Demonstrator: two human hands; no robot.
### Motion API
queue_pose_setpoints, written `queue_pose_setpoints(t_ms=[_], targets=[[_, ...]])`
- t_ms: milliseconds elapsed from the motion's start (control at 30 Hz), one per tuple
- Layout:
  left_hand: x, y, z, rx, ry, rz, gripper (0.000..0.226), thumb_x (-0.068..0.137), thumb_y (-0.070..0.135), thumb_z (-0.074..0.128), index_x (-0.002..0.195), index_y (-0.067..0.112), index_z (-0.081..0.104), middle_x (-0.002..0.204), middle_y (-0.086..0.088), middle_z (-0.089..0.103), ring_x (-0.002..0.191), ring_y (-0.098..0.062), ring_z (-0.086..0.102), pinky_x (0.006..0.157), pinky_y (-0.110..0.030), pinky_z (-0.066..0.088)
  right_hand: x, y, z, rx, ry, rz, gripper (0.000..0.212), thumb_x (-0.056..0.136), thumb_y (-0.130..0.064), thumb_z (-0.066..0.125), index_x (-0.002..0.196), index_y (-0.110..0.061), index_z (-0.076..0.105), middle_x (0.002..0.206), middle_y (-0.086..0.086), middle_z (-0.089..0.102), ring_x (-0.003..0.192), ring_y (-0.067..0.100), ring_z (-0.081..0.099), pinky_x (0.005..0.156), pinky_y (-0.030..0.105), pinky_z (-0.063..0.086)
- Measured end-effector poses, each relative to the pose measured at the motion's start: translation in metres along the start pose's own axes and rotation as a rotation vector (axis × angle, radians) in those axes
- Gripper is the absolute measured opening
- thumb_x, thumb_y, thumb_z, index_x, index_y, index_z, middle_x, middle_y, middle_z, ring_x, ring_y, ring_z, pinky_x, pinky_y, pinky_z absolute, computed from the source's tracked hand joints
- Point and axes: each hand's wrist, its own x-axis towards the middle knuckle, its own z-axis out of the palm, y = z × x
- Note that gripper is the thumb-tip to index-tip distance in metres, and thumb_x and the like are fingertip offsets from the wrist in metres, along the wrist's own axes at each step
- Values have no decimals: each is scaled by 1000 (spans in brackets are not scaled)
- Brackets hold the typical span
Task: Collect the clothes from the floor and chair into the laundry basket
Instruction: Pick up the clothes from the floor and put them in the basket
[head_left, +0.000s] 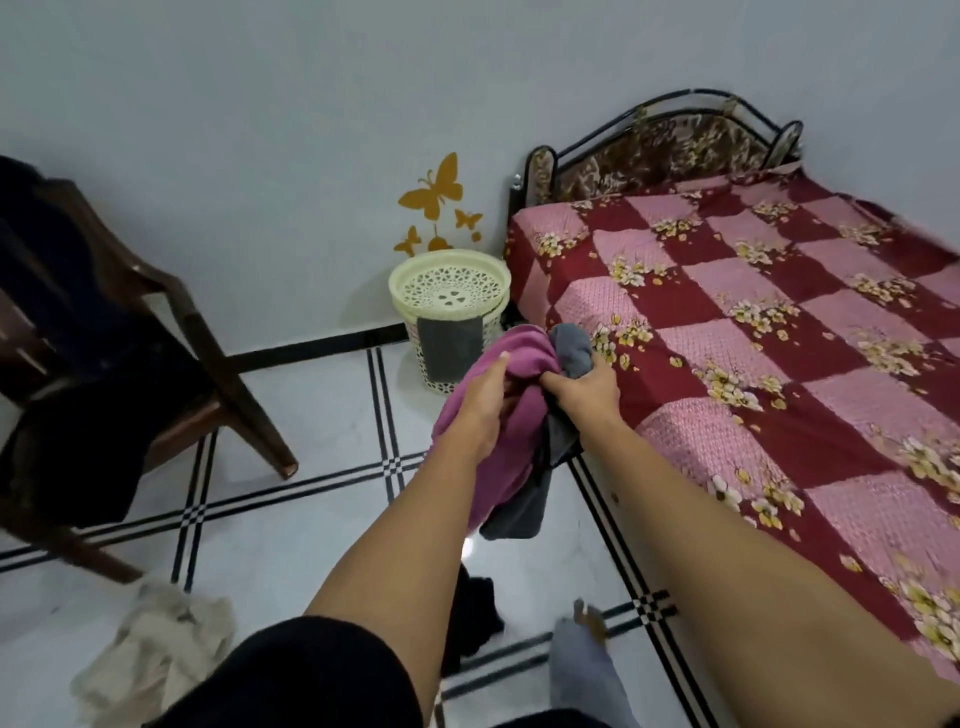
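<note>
My left hand (480, 402) and my right hand (582, 387) together grip a bundle held up in front of me: a magenta garment (511, 441) and a grey garment (571, 351) hanging down between my arms. The cream laundry basket (410, 283) stands by the wall next to the bed, just beyond the bundle, with a grey cloth (447, 345) draped over its front. A beige garment (156, 654) and a black garment (472, 618) lie on the floor near me. Dark clothes (78, 452) hang over the wooden chair (223, 374) at the left.
A bed (753, 338) with a red and pink checked cover fills the right side. The floor (311, 415) is white tile with black lines. My leg in light jeans (582, 670) shows at the bottom. Butterfly stickers (434, 195) mark the wall.
</note>
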Motion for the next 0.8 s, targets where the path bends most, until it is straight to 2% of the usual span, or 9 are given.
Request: queue_pose_setpoints(t_ms=[167, 233, 300, 433, 500, 600, 633, 700, 800], targets=[[104, 25, 40, -65, 195, -3, 47, 95, 32, 49, 129, 1, 55, 114, -14, 66, 88, -21, 65, 67, -25, 50, 126, -8, -5, -63, -91, 33, 51, 73, -19, 74, 120, -12, 54, 101, 5, 62, 93, 24, 60, 86, 33, 50], [135, 34, 52, -95, 218, -29, 42, 94, 28, 50, 126, 2, 58, 112, -13, 66, 83, -19, 64, 67, -26, 49, 170, -15, -9, -97, -153, 50, 51, 71, -18, 75, 117, -11, 56, 104, 9, 66, 95, 27, 63, 91, 39, 53], [165, 46, 59, -129, 222, -66, 39, 95, 28, 47, 123, 4, 60, 114, -11, 65, 79, -17, 61, 68, -28, 46, 213, -25, -11, -128, -200, 61, 51, 71, -16, 74, 118, -7, 56, 102, 10, 65, 95, 27, 62, 90, 37, 52], [235, 67, 60, -131, 310, -117, 37, 97, 27, 40, 121, 6, 58, 118, -9, 63, 95, -23, 61, 86, -35, 47, 297, -33, 2, -172, -266, 72, 54, 72, -15, 74, 121, -7, 53, 108, 11, 64, 99, 29, 62, 93, 41, 52], [277, 73, 52, -139, 365, -136, 30, 98, 25, 39, 110, 6, 60, 108, -9, 64, 93, -25, 61, 74, -30, 51, 334, -30, 15, -200, -270, 79, 56, 72, -16, 74, 122, -9, 52, 113, 12, 63, 103, 31, 61, 96, 44, 50], [351, 77, 37, -176, 511, -147, 27, 96, 17, 42, 75, 5, 56, 68, -6, 62, 58, -18, 58, 34, -15, 39, 394, -14, 35, -222, -277, 98, 54, 73, -14, 73, 122, -8, 52, 110, 8, 63, 99, 27, 60, 93, 36, 49], [377, 78, 32, -193, 567, -155, 28, 94, 14, 43, 69, 7, 52, 58, -5, 57, 48, -15, 53, 32, -13, 35, 415, -7, 42, -222, -278, 114, 52, 74, -11, 72, 122, -8, 52, 105, 6, 61, 96, 25, 58, 90, 32, 48], [436, 77, 18, -241, 651, -208, 26, 93, 11, 45, 67, 9, 48, 60, -4, 48, 46, -15, 45, 35, -14, 33, 458, 6, 59, -206, -282, 175, 50, 76, -6, 71, 122, -6, 51, 101, 5, 58, 93, 24, 57, 86, 32, 48], [513, 68, -3, -308, 715, -284, 22, 92, 11, 49, 70, 11, 46, 64, -3, 41, 53, -14, 37, 38, -13, 30, 509, 28, 84, -203, -302, 260, 58, 74, -7, 73, 126, -5, 49, 110, 12, 63, 102, 32, 62, 95, 46, 51]])
